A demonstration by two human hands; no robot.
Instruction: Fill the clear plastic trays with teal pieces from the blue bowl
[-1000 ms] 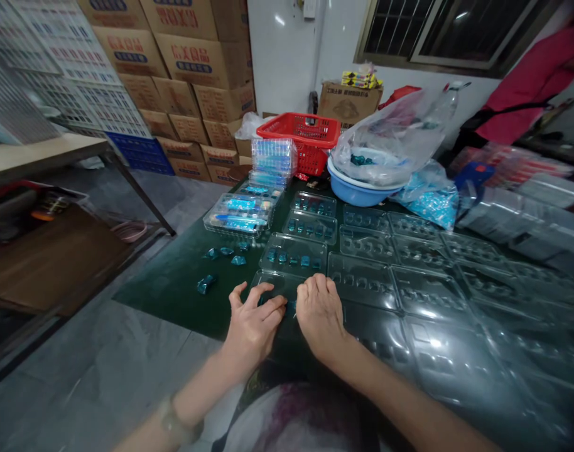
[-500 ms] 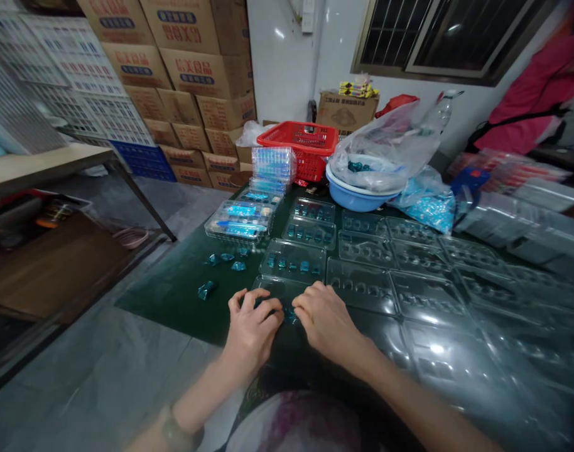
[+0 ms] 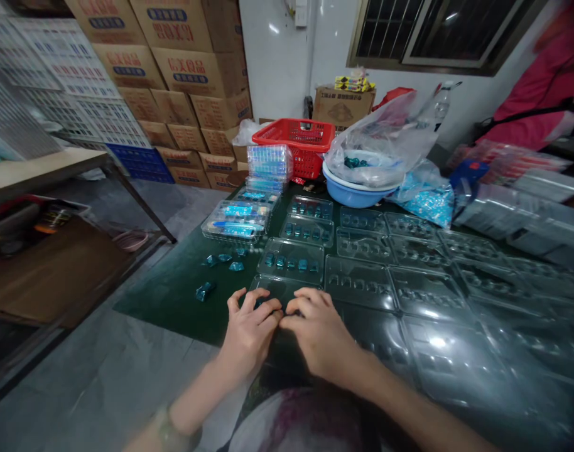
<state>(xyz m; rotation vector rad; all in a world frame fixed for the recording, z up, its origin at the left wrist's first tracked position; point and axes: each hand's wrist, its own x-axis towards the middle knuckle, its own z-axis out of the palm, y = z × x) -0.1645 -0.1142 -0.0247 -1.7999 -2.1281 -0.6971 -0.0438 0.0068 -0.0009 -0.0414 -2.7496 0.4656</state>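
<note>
Clear tray (image 3: 281,287) partly beneath hands (image 3: 250,329) (image 3: 315,326); both curled, close together; grip hidden, cannot tell.

Trays (image 3: 357,270) were clear, glossy plastic; wrapped pieces (image 3: 205,290) looked foil-shiny; basket (image 3: 308,160) was plastic; cartons (image 3: 186,68) appeared matt cardboard.

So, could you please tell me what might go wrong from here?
The left hand might brush the nearest loose wrapped piece toward the edge of the green table. The right hand might nudge the clear tray beneath it against the filled tray just beyond, unsettling its pieces.
</note>
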